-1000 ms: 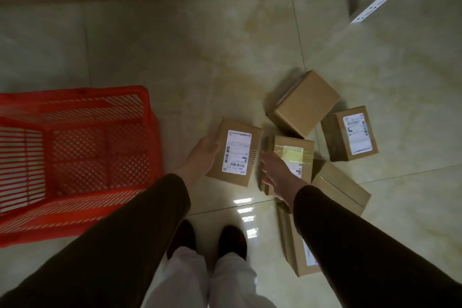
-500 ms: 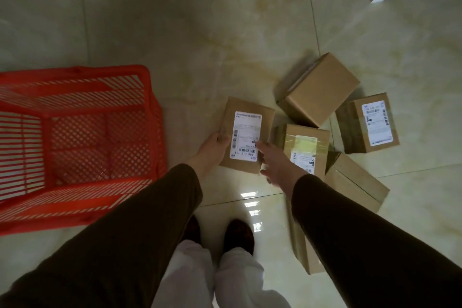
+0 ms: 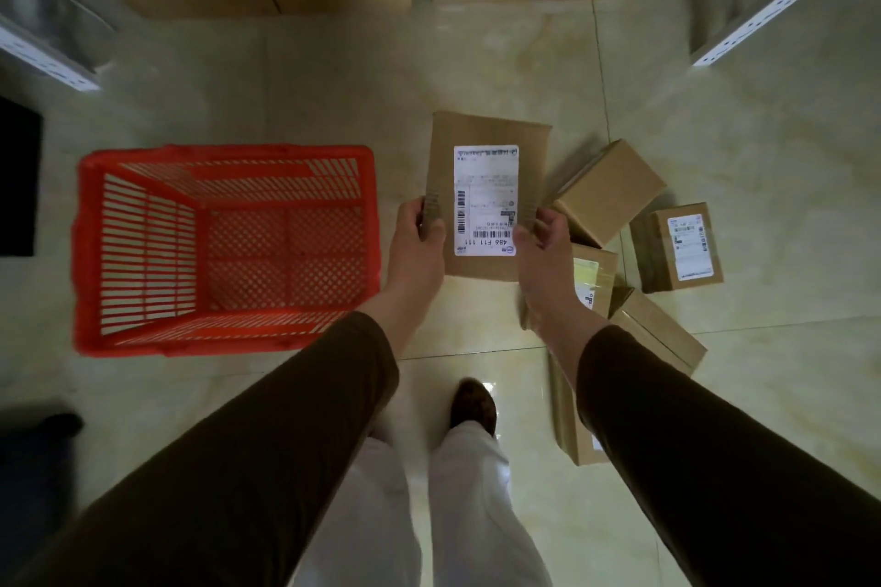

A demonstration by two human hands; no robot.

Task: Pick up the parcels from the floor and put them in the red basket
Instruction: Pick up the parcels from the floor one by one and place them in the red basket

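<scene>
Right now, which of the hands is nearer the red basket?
Left. The left hand grips the held parcel just beside the red basket; the right hand grips the parcel's far side.

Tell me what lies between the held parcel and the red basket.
Head view: only the left hand gripping the held parcel, then bare floor beside the red basket.

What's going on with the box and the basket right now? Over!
Left hand and right hand grip labelled parcel, lifted. Red basket to its left, nothing inside. Five parcels on floor. Path clear.
</scene>
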